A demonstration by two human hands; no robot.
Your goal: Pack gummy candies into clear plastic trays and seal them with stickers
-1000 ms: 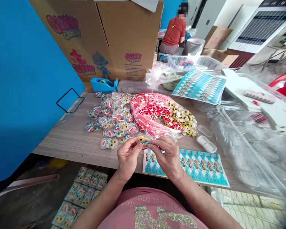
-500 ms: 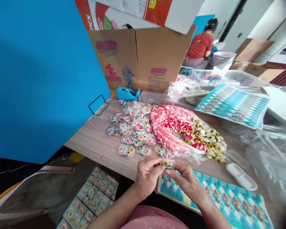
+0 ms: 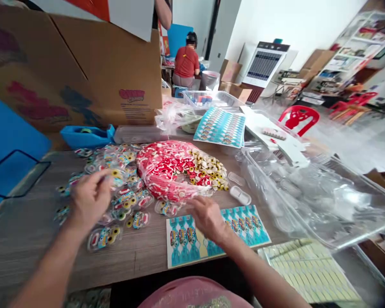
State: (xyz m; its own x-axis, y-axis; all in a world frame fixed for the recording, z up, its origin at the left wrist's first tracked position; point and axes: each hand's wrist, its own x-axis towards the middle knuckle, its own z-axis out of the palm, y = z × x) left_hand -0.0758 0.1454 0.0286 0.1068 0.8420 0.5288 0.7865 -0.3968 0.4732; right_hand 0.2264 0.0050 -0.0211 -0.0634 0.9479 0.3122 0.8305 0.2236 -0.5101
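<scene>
At the far left there stands a blue panel (image 3: 9,149), with a black wire frame (image 3: 17,196) before it. Next comes a blue tape dispenser (image 3: 88,137), placed against the cardboard box (image 3: 105,81) behind. The left hand (image 3: 91,196), somewhat blurred, is above the surface (image 3: 147,248) with its thumb and fingers nearly closed, and it pinches a small clear candy pack (image 3: 117,177) with a yellow eye piece inside. This pack is raised over a loose pile of similar packs (image 3: 128,201), and the wrist covers a part of them. To the right of the pile lies a large clear bag (image 3: 167,164), opened, with red and white candies and, on its right side, many yellow eye candies (image 3: 208,167). The right hand (image 3: 208,216) is near the front edge of this bag, its fingers bent and close together; I cannot tell whether they have hold of something. Below this hand lies a blue printed sheet (image 3: 244,224), partly covered by it. Just behind the sheet is a white oblong tray (image 3: 240,195). Farther right there is a wide transparent bin (image 3: 381,218), filled with clear plastic pieces (image 3: 333,188).
</scene>
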